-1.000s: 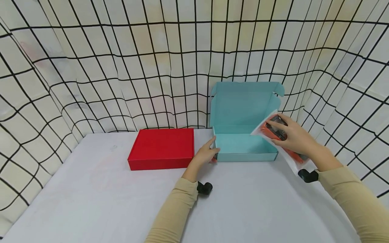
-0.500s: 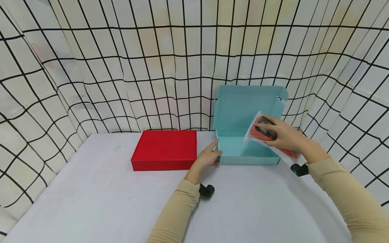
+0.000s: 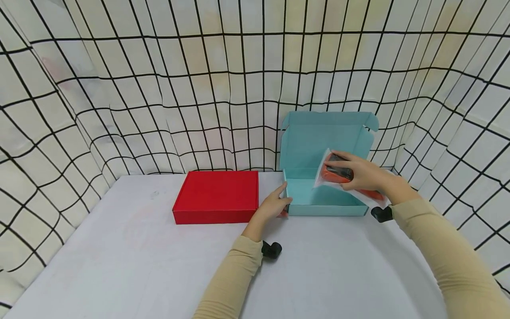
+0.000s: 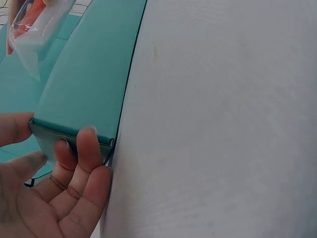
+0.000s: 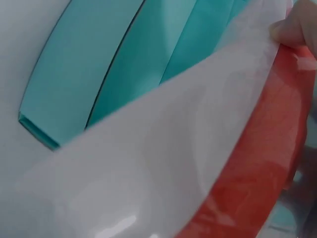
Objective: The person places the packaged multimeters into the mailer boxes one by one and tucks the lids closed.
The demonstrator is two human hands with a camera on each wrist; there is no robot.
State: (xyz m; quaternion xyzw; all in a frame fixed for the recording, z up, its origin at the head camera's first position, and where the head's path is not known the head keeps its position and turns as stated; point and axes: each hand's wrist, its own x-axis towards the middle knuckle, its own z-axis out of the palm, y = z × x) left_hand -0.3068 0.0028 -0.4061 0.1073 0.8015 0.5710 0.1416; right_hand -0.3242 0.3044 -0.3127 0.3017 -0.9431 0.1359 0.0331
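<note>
An open teal cardboard mailer box (image 3: 318, 210) stands on the table with its lid raised at the back. At its front left corner my left hand (image 3: 269, 207) grips the side wall; the left wrist view shows bent fingers (image 4: 88, 153) against the outside. My right hand (image 3: 364, 173) holds a clear plastic bag (image 3: 320, 178) over the right part of the box. Inside the bag is something orange (image 5: 267, 129) with a black part on it; its kind is hard to tell. The bag hangs tilted, its lower end near the box's right front corner.
A closed red box (image 3: 217, 192) lies just left of the left hand. A small reddish bit (image 3: 283, 214) shows under that hand. Grid-patterned cloth walls (image 3: 179, 88) enclose the white table (image 3: 139, 266) at the back and sides.
My right hand has moved left with the bag, from the box's right edge to over its inside. The left hand keeps its place at the corner. The head view has shifted slightly.
</note>
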